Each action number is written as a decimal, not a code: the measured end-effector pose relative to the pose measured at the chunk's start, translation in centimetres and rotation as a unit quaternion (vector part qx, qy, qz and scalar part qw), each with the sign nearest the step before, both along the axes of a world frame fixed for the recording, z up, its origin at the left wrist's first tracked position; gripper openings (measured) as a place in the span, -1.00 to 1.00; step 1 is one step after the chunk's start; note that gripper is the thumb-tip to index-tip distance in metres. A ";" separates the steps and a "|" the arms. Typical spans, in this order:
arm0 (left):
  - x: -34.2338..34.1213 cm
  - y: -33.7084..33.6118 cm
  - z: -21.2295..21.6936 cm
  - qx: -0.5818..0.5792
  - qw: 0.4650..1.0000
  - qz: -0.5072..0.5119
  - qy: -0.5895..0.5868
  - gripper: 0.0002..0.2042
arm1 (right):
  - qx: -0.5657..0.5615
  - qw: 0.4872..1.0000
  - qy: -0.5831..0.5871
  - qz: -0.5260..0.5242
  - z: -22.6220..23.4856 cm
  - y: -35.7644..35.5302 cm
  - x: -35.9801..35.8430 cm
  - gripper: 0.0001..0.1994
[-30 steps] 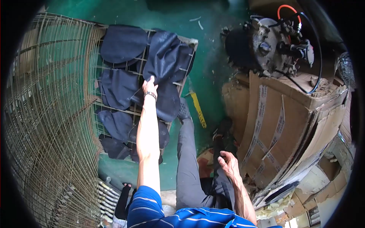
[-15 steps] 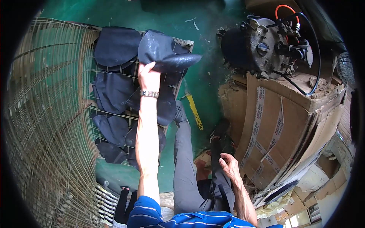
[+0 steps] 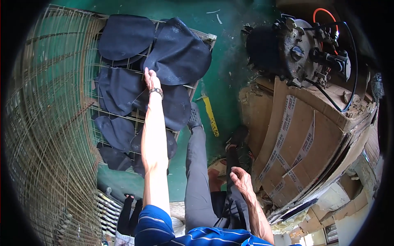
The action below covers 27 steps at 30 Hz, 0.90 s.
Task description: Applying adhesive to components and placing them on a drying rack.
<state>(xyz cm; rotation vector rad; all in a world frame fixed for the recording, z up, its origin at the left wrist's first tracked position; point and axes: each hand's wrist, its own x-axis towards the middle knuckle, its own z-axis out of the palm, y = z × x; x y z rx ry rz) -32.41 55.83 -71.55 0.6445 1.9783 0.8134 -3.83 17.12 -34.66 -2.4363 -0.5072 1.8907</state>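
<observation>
My left hand reaches forward over a wire rack. Its fingers are closed on the near left edge of a large black rounded sheet, which looks rubbery or leathery and has whitish dusty marks. That sheet spreads over the rack's far right part, with creases running from my fingers. A second black sheet lies left of it. More dark pieces, such as a wrinkled sheet, lie in nearer rows. My right hand hovers or rests by my right leg, its fingers loosely bent and apart, with nothing in it.
Many stacked wire racks rise on the left. To the right, a large cardboard box carries a grimy round machine with an orange hose. A yellow strip lies on the green floor beside my left foot.
The sheet at my left hand has gone from folded over to spread out across the rack. My left hand has shifted slightly left, while my right stays by my leg.
</observation>
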 end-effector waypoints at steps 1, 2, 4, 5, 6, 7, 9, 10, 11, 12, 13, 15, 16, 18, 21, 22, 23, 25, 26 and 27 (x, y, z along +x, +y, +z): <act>-0.1 -0.3 0.9 0.021 0.999 -0.001 -0.031 -0.34 | 0.007 1.000 -0.002 -0.006 0.4 0.1 0.1 -0.59; -0.3 -0.4 2.2 -0.002 1.000 -0.020 0.007 -0.31 | 0.013 1.000 0.002 -0.002 0.9 0.2 0.2 -0.59; -0.2 -2.1 6.6 -0.004 0.989 -0.108 0.104 -0.31 | 0.035 0.999 0.002 -0.005 2.2 0.5 0.3 -0.60; 0.0 -3.2 9.8 0.057 0.976 -0.146 0.151 -0.32 | 0.047 0.999 -0.001 -0.003 3.2 0.5 0.3 -0.60; 0.0 -4.2 13.7 0.061 0.962 -0.176 0.197 -0.33 | 0.036 0.999 0.013 0.002 4.1 0.7 0.4 -0.59; -0.3 -5.1 18.3 0.095 0.941 -0.205 0.251 -0.37 | 0.065 0.998 -0.001 0.015 5.1 0.9 0.4 -0.60; -2.1 -6.2 28.4 0.163 0.910 -0.203 0.322 -0.43 | 0.097 0.995 0.017 0.019 7.4 1.1 0.2 -0.62; -3.0 -7.1 33.7 0.211 0.904 -0.169 0.332 -0.46 | 0.072 0.997 0.025 0.003 8.6 1.1 0.2 -0.62; -4.5 -7.5 38.6 0.232 0.897 -0.151 0.346 -0.47 | 0.090 0.995 0.037 0.038 9.6 1.2 0.3 -0.62; -6.2 -8.0 43.3 0.257 0.876 -0.140 0.382 -0.52 | 0.079 0.994 0.022 0.068 10.7 1.3 0.7 -0.61; -7.7 -8.4 47.4 0.271 0.855 -0.124 0.425 -0.54 | 0.094 0.992 0.022 0.083 11.7 1.2 0.9 -0.59; -10.7 -9.2 54.2 0.279 0.813 -0.087 0.504 -0.61 | 0.127 0.987 0.027 0.092 13.7 0.8 1.7 -0.58; -11.4 -9.7 56.6 0.293 0.789 -0.085 0.533 -0.64 | 0.124 0.988 0.028 0.093 14.3 0.3 2.6 -0.58; -13.4 -10.3 60.1 0.265 0.768 -0.070 0.579 -0.56 | 0.167 0.979 0.035 0.111 16.1 -0.1 4.3 -0.59; -16.1 -9.9 62.1 0.127 0.780 -0.086 0.607 -0.51 | 0.163 0.979 0.002 0.120 18.2 -1.2 6.5 -0.57; -16.4 -9.7 62.2 0.122 0.749 -0.103 0.643 -0.52 | 0.181 0.976 0.003 0.119 18.7 -1.5 7.1 -0.57; -17.2 -9.4 62.1 0.142 0.739 -0.093 0.652 -0.54 | 0.191 0.973 -0.009 0.131 19.6 -1.6 6.9 -0.56; -16.3 -10.1 60.9 0.140 0.750 -0.103 0.638 -0.60 | 0.200 0.970 -0.046 0.129 21.5 -3.5 8.4 -0.55; -14.9 -11.1 59.8 0.136 0.746 -0.110 0.643 -0.61 | 0.205 0.971 -0.057 0.108 22.6 -4.4 9.0 -0.55; -12.4 -12.9 58.5 0.133 0.753 -0.127 0.631 -0.60 | 0.219 0.969 -0.062 0.097 23.6 -5.4 9.9 -0.55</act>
